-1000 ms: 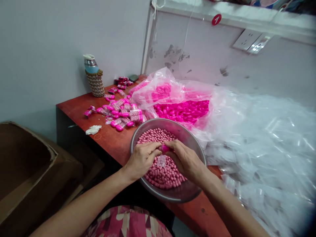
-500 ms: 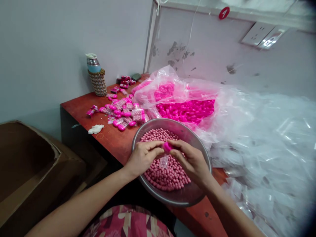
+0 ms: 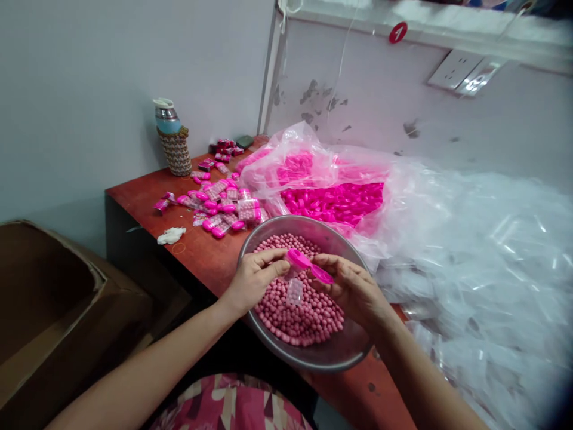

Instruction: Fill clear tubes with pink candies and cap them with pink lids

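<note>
My left hand (image 3: 255, 278) is closed, pinching a pink flip-top cap (image 3: 299, 259) between thumb and fingers. Its round lid (image 3: 321, 275) is hinged up and points toward my right hand (image 3: 351, 289). The right fingers are loosely bent and apart around that lid; whether they touch it is hard to tell. Below the cap shows a small clear plastic container (image 3: 294, 292); I cannot tell whether it is joined to the cap. Beneath both hands is a grey metal bowl (image 3: 353, 352) holding many pink beads (image 3: 308, 325).
Filled clear containers with pink caps (image 3: 224, 203) are heaped on the red table (image 3: 134, 191). Behind the bowl lies a plastic bag of pink caps (image 3: 335, 200). Clear plastic pieces (image 3: 483, 269) pile up at right. A bottle (image 3: 172, 140) and a cardboard box (image 3: 107, 292) are at left.
The pink lid, closed over the cap before, now stands open toward the right. My right hand has moved slightly back from the cap; my left still grips it.
</note>
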Demonstrator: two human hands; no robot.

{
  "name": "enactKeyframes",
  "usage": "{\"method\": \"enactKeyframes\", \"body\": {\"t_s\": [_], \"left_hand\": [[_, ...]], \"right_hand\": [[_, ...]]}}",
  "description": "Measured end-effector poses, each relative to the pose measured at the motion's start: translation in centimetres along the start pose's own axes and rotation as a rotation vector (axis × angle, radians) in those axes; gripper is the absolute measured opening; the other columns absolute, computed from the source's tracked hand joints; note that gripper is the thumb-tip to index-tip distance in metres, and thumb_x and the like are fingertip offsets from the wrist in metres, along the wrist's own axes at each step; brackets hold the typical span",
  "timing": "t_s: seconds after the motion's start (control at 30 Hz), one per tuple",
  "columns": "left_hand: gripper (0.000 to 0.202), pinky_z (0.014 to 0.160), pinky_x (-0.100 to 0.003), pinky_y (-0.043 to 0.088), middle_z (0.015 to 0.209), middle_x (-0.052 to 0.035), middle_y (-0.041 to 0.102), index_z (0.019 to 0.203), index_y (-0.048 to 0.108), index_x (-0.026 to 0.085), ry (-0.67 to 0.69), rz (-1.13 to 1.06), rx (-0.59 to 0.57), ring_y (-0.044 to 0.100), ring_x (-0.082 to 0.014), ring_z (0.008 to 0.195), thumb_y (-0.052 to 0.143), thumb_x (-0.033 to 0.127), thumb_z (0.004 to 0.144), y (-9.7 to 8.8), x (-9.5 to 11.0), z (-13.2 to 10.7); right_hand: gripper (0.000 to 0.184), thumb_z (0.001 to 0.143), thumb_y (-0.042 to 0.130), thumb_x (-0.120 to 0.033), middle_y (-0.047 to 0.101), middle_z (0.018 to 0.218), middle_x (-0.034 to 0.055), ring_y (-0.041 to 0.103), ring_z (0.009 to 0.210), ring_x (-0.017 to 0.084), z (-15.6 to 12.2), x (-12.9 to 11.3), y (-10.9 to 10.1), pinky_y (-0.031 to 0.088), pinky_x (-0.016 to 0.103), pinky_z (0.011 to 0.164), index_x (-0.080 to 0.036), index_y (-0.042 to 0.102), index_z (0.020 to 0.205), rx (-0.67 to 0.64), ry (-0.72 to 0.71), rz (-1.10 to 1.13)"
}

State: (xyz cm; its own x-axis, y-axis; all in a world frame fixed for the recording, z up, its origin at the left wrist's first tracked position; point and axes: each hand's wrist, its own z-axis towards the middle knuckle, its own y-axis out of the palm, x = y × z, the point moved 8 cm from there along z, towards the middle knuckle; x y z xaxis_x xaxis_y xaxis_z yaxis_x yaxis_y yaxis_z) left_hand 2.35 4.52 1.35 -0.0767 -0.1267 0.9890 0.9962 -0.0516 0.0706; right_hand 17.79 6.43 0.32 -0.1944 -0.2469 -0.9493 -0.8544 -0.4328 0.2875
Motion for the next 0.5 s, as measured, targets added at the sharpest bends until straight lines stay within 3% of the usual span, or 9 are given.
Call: {"method": "enactKeyframes", "body": {"t_s": [0.13,0.3,0.5], "left_hand": [[0.026,0.083,-0.029,0.048,0.096,-0.0043,0.069,0.102,0.066,0.016,-0.009,-0.037,0.012,0.062,-0.0177,0.090,0.058,0.021,0.077,0.0,-0.3,0.2],[0.021,0.088,-0.032,0.044,0.096,-0.0049,0.068,0.096,0.069,0.019,0.142,0.190,-0.113,0.060,-0.0177,0.093,0.057,0.019,0.078,1.3,1.3,-0.3],[0.022,0.092,-0.033,0.041,0.099,-0.0060,0.065,0.097,0.068,0.021,0.185,0.305,-0.123,0.055,-0.0184,0.101,0.058,0.018,0.077,1.5,1.5,-0.7]], "right_hand": [[0.028,0.071,0.068,-0.026,0.064,0.102,0.0045,0.062,0.085,0.017,-0.6,0.5,-0.3,0.048,0.035,0.081,-0.023,0.064,0.098,-0.018,0.027,0.006],[0.024,0.076,0.062,-0.034,0.063,0.103,0.0072,0.059,0.094,0.020,-0.4,-0.2,0.4,0.047,0.040,0.084,-0.020,0.064,0.095,-0.050,-0.040,0.059],[0.038,0.070,0.064,-0.043,0.065,0.097,0.0084,0.060,0.095,0.023,-0.2,1.3,2.3,0.045,0.046,0.086,-0.017,0.062,0.098,-0.189,0.227,0.161]]}}
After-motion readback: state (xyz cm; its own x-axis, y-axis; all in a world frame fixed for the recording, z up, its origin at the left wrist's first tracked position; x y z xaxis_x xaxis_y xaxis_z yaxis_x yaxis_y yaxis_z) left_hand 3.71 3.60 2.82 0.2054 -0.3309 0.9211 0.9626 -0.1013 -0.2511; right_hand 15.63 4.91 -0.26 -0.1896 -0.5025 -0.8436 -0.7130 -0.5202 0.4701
